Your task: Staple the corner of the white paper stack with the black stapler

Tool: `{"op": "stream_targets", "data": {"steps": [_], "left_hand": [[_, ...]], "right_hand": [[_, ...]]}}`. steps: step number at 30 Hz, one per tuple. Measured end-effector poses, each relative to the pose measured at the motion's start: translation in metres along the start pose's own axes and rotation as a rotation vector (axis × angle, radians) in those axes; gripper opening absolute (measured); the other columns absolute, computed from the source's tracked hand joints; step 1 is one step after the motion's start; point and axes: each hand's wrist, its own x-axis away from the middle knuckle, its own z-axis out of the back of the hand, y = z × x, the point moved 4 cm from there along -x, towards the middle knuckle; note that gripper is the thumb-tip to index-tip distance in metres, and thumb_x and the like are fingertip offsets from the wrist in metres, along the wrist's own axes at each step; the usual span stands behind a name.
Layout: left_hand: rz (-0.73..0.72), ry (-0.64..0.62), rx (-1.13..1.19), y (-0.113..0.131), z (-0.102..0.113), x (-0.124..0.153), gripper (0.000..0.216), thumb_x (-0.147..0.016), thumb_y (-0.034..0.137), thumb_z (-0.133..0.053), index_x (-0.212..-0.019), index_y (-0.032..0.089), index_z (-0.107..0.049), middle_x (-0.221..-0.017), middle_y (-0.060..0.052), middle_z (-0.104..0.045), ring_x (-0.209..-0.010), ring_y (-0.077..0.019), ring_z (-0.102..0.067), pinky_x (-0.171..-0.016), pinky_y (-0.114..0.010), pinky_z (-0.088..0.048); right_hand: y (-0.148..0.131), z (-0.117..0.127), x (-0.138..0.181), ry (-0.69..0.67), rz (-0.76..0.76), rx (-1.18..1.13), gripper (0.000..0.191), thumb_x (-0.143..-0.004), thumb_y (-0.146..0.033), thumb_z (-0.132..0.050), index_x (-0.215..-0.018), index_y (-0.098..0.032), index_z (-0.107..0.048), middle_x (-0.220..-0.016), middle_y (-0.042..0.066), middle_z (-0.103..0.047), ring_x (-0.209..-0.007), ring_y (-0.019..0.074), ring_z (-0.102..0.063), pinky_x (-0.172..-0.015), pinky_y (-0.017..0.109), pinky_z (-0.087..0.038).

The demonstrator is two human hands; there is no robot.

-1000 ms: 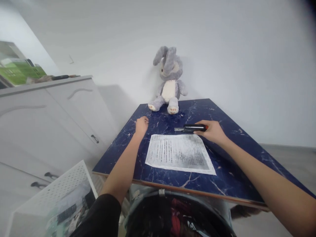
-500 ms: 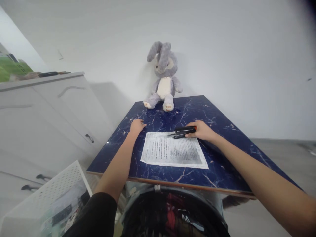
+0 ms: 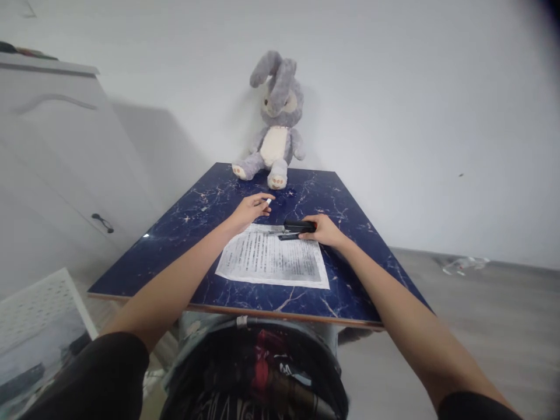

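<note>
Stapler (image 3: 298,226) on paper (image 3: 273,261); plush rabbit (image 3: 272,125) well behind

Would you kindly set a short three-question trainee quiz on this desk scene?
1. True or false: the stapler lies clear of the paper.
2. What does the left hand pinch: A a small white item, B a pen, C a coin?
3. What sits at the far edge of the table?

Key: 1 false, it overlaps the sheet's top edge under the right hand. 2 A. 3 the plush rabbit.
</note>
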Motion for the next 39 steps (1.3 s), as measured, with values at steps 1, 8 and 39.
{"op": "stream_targets", "data": {"steps": [1,8,39], "left_hand": [[-0.002,-0.018,0.058,0.001,-0.007,0.002,0.033,-0.089,0.034,-0.072,-0.117,0.017,-0.071,-0.089,-0.003,-0.066,-0.085,-0.0141,-0.068,-0.086,-0.032,-0.057],[-0.009,-0.039,-0.276,0.008,-0.011,0.008,0.033,-0.08,0.024,-0.079,-0.112,0.014,-0.077,-0.092,-0.006,-0.075,-0.08,-0.0162,-0.071,-0.083,-0.033,-0.058],[-0.027,-0.227,-0.74,0.008,-0.045,0.023,0.014,-0.077,0.022,-0.078,-0.089,0.017,-0.085,-0.083,-0.006,-0.081,-0.077,-0.0199,-0.075,-0.071,-0.026,-0.053]], "right_hand": [[0.001,0.0,0.0,0.002,0.005,0.003,0.029,-0.07,-0.042,-0.081,-0.085,-0.018,-0.074,-0.074,0.0,-0.066,-0.069,0.0191,-0.057,-0.066,0.03,-0.039],[0.001,-0.002,-0.001,-0.002,-0.015,-0.004,0.026,-0.072,-0.039,-0.08,-0.086,-0.018,-0.073,-0.073,-0.001,-0.064,-0.068,0.0181,-0.055,-0.065,0.029,-0.038],[-0.009,0.0,0.001,0.025,0.034,0.041,0.025,-0.072,-0.033,-0.078,-0.089,-0.016,-0.073,-0.077,0.001,-0.069,-0.07,0.0189,-0.059,-0.066,0.028,-0.04]]}}
